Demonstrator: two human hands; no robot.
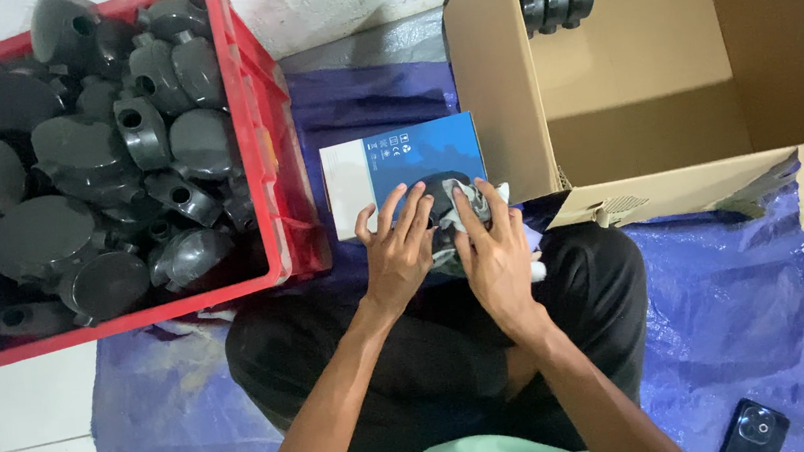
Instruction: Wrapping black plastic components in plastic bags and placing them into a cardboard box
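Blue tarp (pixel 743 301), red crate (pixel 262 151) of black parts (pixel 80 149)

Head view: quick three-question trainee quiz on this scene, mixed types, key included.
1. True or false: the red crate holds dark plastic parts.
2. Which lies nearest the person's knee: A) phone B) crate C) cardboard box?
3. What do the left hand and right hand hold together?

Key: 1 true. 2 A. 3 A dark part wrapped in a grey cloth, over a blue-and-white carton.
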